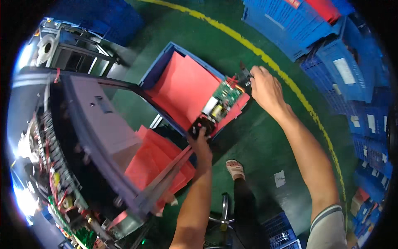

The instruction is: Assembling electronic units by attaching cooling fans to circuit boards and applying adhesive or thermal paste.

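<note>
A green circuit board (227,96) with red wires and several mounted parts is held over the right side of a blue crate (162,57). My left hand (202,145) is closed on the black end of this board assembly. My right hand (266,88) pinches a dark part (243,76) beside the board's far end, where red wires run; its exact kind is hard to make out. Pink-red sheets (182,85) line the crate under and beside the board.
More pink-red sheets (151,162) lie left of my left forearm. A workbench (89,124) with circuit boards and wiring along its far left runs past the crate. Stacked blue crates (342,70) stand at the right. A yellow line (265,56) curves across the green floor.
</note>
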The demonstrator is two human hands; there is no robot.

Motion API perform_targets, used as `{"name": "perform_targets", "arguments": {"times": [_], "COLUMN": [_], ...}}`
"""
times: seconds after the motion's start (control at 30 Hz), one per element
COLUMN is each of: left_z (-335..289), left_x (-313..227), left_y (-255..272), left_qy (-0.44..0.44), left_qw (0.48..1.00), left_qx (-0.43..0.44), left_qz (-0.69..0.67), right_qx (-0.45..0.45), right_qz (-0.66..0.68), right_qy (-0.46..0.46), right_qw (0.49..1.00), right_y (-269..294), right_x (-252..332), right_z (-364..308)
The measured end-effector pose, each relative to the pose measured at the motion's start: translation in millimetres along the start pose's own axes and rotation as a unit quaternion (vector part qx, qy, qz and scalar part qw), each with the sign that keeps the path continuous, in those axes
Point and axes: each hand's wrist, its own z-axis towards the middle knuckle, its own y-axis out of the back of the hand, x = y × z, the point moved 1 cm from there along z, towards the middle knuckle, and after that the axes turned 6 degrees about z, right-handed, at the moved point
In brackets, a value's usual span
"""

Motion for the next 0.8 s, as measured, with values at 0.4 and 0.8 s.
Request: {"name": "perform_targets", "arguments": {"times": [0.4,0.8], "left_z": [-87.7,-499.9], "left_x": [-16.5,-200.9], "left_y": [55.6,465.2], "left_qy": [-0.095,0.097], "left_qw": [0.894,0.849], "left_qx": [0.189,-0.033], "left_qz": [0.395,0.518], "right_qx": [0.012,0.253], "right_qz": [0.021,0.241], "right_qy": [-0.082,-0.052], "right_qw": [0.996,0.936], "right_y": [-130.7,-35.9], "right_x": [-132.6,103.1], "right_z": [9.9,-419.0]}}
